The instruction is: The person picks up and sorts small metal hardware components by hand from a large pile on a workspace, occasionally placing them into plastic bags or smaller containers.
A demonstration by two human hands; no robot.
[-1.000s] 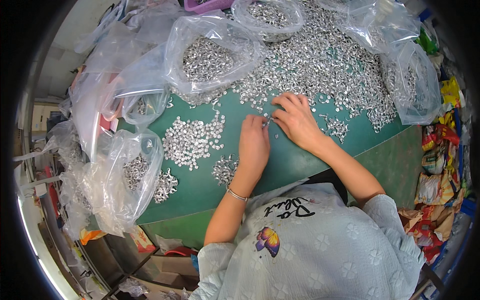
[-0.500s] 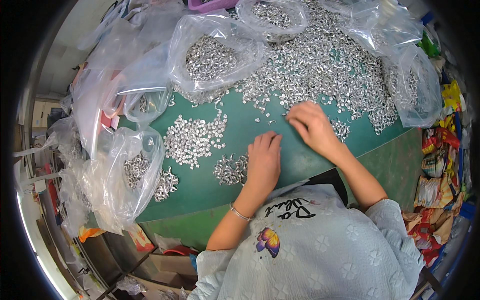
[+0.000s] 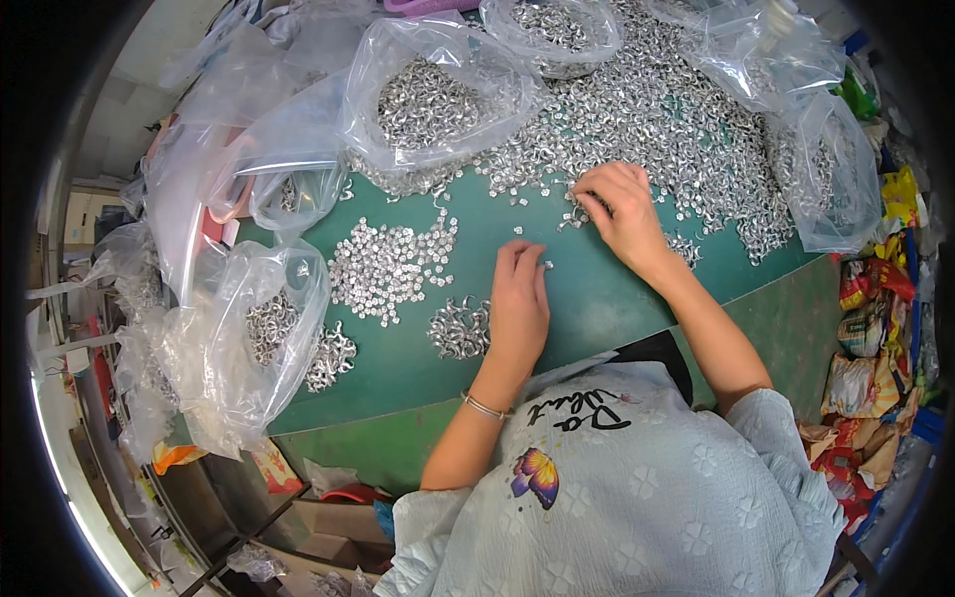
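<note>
By the left hand [image 3: 519, 303], the fingers are held bent and close together above the table; whether anything is pinched between them cannot be told, since the fingertips are turned away. A small silver piece [image 3: 548, 265] is seen just to the right of these fingers, and another loose piece [image 3: 517, 230] lies beyond them; both are too small for a long axis to be made out. By the right hand [image 3: 625, 209], bent fingers are lowered to the near edge of the main heap [image 3: 686, 119], beside a few curved parts [image 3: 574, 212]; the grip is hidden by the hand, so whether a part is pinched cannot be told. In the heap, hooked parts are pointed every way, with no shared axis. A small cluster [image 3: 683, 249] is partly covered by the right wrist.

Left of the left hand, a pile of hooked parts [image 3: 459, 329] and a flat spread of small rounded pieces [image 3: 383, 271] are laid on the green table [image 3: 607, 313]. Silver parts are held in a large clear bag [image 3: 363, 95], a bag at the top [image 3: 605, 40] and a crumpled bag at left [image 3: 214, 368]. Parts are blurred by the plastic of the right-hand bag [image 3: 841, 214]. A purple basket [image 3: 433, 6] is cut off by the upper edge.
</note>
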